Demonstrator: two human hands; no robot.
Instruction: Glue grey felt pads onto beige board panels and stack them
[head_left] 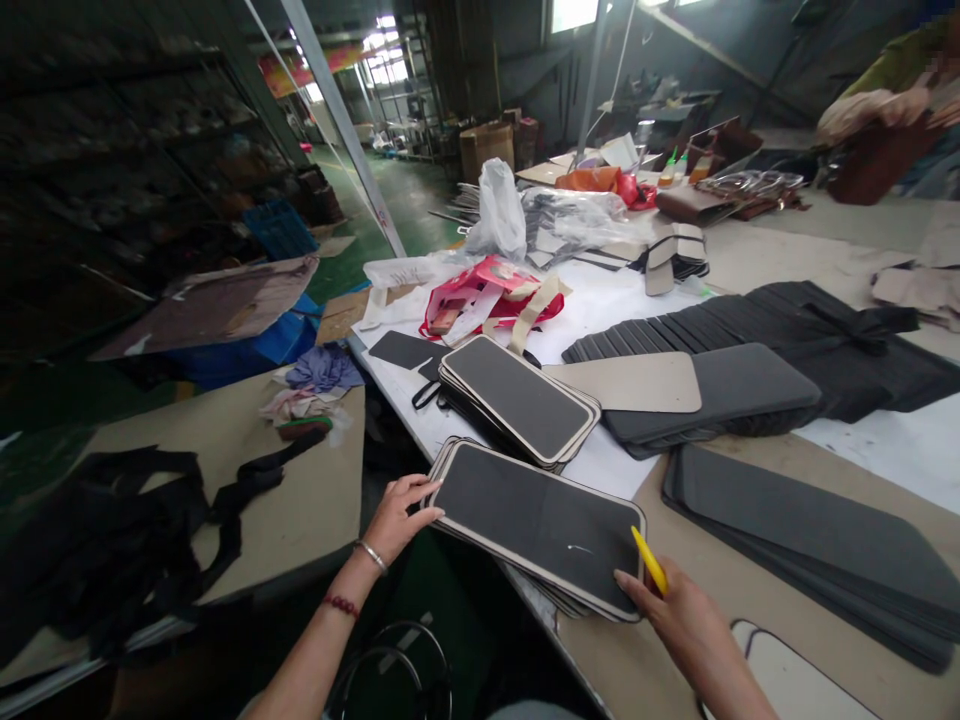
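A stack of long dark grey panels with pale borders and rounded corners [525, 520] lies at the table's near edge. My left hand [401, 520] touches the stack's left end, its fingers stretched out and a little apart. At the right end, my right hand [675, 610] holds a slim yellow tool [649, 562] whose exact kind I cannot make out. The right thumb rests on the top panel, near its corner. A short pale mark shows on that panel's surface. Just behind sits a second stack of similar bordered panels [521, 398].
Plain dark panels [810, 540] are stacked at the right, beyond them black folded pieces [750, 320]. A beige panel [637, 382] and a red bag [491, 300] lie farther back. A side table [300, 500] bears black straps. Another person's hands [900, 108] hold brown material.
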